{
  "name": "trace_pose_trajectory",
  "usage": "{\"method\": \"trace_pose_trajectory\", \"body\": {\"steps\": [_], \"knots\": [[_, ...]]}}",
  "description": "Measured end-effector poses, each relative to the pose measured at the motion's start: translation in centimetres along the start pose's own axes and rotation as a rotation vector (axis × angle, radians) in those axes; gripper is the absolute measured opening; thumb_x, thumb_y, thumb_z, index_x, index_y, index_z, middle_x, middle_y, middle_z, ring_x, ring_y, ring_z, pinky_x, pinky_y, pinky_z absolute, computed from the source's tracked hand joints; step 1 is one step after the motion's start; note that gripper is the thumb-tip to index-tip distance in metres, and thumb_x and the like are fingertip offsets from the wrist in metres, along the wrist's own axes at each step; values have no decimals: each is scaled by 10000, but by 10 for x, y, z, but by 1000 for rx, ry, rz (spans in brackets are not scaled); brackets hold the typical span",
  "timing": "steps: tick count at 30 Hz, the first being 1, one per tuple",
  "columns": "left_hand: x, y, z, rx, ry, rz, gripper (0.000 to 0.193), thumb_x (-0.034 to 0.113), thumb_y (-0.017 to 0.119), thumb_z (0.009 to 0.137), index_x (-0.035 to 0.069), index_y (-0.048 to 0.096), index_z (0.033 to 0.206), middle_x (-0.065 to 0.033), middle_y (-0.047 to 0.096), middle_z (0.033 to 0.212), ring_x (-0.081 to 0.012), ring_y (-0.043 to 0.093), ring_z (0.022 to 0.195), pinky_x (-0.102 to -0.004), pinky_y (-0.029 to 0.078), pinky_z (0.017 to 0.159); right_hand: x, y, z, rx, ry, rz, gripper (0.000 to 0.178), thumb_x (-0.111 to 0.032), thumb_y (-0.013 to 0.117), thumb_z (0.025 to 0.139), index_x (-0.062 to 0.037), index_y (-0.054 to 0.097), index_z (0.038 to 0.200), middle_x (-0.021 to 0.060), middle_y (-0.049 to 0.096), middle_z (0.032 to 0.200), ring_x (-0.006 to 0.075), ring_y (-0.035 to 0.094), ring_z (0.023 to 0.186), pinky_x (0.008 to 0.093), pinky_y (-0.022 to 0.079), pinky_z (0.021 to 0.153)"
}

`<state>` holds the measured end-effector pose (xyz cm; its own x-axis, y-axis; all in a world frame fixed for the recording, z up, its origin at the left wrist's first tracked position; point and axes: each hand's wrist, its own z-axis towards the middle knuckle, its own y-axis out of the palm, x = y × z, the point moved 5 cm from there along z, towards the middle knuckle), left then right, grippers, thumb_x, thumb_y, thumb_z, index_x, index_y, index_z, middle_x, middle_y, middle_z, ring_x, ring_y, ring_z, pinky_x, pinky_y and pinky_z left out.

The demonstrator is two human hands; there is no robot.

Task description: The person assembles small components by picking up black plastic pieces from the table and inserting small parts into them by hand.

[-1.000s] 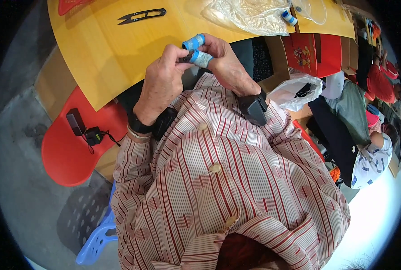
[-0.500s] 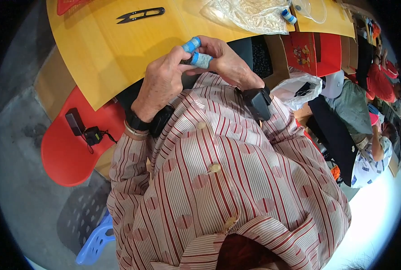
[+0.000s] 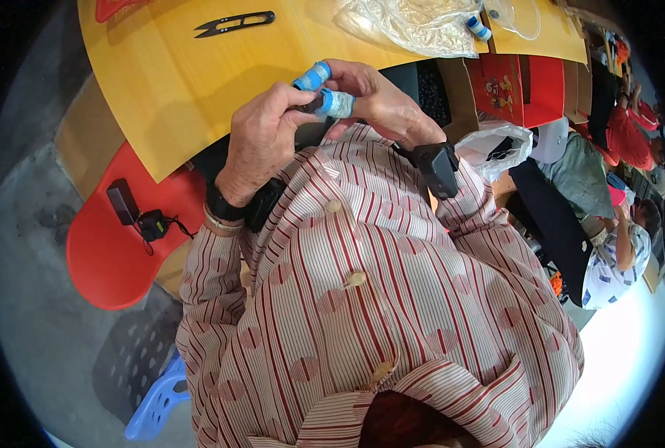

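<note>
My left hand [image 3: 261,142] and my right hand [image 3: 383,103] meet just over the table's front edge, fingertips closed together. Blue and grey-white wraps cover my right index finger [image 3: 312,76] and my right thumb [image 3: 336,104]. Between the left fingertips and the wrapped thumb shows a small dark thing [image 3: 314,105], mostly hidden and too small to name. Black thread snips [image 3: 235,25] lie on the yellow table [image 3: 175,82], beyond my left hand.
A clear plastic bag [image 3: 411,22] and a small blue-and-white roll [image 3: 479,28] lie at the far right of the table. Right of me stand a red box [image 3: 545,89] and a white bag [image 3: 489,153]. A red stool [image 3: 108,254] holds black devices. People [image 3: 623,246] sit farther right.
My left hand has shifted slightly left, with its thumb and fingertips a little apart from the right fingers. The wrapped index finger has tilted slightly left. The dark thing shows a little more.
</note>
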<state>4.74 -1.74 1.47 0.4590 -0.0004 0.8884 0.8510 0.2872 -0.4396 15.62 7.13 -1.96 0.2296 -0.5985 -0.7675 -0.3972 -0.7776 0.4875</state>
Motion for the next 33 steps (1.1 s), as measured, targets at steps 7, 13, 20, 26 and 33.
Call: {"method": "trace_pose_trajectory", "body": {"steps": [7,13,20,26,33], "knots": [[8,-5,5,15,97,74,178,-52,642,716,7,603,879,-109,615,803,-231,605,744,-294,483,667,2,-1,-1,-25,-34,16,323,-12,575,785,-24,533,1105,31,589,1015,100,581,898,216,547,629],[12,-8,6,63,234,76,241,-18,680,631,50,593,845,-71,599,837,-264,545,777,-347,450,679,5,0,-1,-34,-19,30,330,-16,582,789,-24,527,1114,35,590,1028,107,585,921,221,553,649],[12,-6,6,90,193,179,233,17,690,597,65,589,802,-61,558,903,-273,491,871,-368,432,735,1,11,-5,-31,-24,127,308,-27,559,841,-11,502,1143,67,584,1061,140,584,975,269,551,768],[15,-4,8,49,204,215,228,5,689,633,38,579,830,-83,553,915,-280,494,888,-375,422,774,11,9,1,-17,-122,151,288,2,555,827,-6,514,1111,58,586,1039,123,576,958,252,491,823],[20,-1,11,-20,224,227,252,-4,682,610,30,551,823,-101,552,920,-307,494,893,-388,423,771,8,11,-3,-40,-152,234,260,45,539,801,-6,517,1056,54,590,998,108,571,934,235,454,817]]}}
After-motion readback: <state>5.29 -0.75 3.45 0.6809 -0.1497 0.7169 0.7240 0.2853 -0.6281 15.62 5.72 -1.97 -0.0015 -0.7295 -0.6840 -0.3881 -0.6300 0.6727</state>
